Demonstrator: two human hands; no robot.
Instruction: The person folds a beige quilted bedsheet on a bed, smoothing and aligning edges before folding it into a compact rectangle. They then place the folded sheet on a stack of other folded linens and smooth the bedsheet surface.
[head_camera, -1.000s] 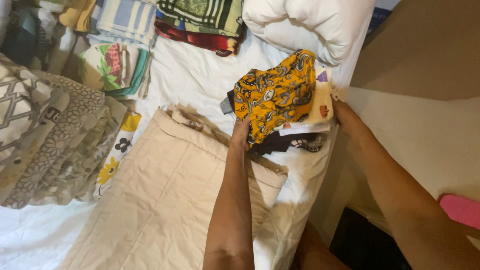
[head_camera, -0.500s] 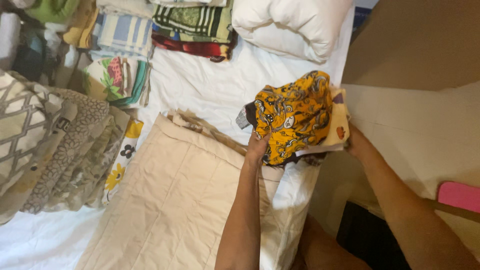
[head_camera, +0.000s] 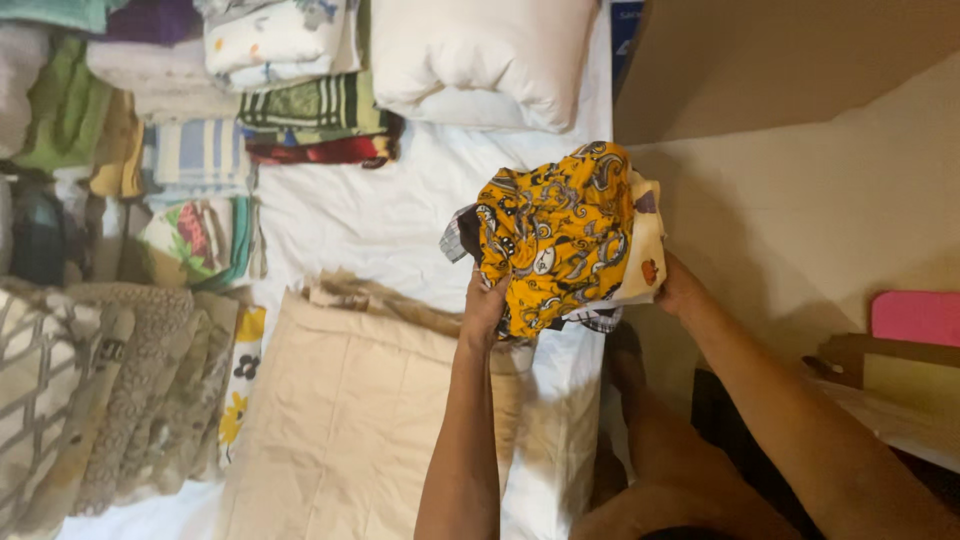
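Together, the left hand (head_camera: 487, 305) and right hand (head_camera: 678, 287) clamp a soft, rumpled bundle of folded clothes (head_camera: 560, 240) from either side, fingers closed on it, held above the right edge of the white bedsheet (head_camera: 340, 225). Its outer layer is a mustard-yellow printed fabric; pale and checked pieces peek out beneath. Just below lies a flat beige quilted blanket (head_camera: 350, 410) with stitched squares. A plump white pillow (head_camera: 480, 55) sits at the far end, beside stacked folded linens (head_camera: 300, 120), striped and floral. Knitted, patterned throws (head_camera: 90, 380) pile up on the left.
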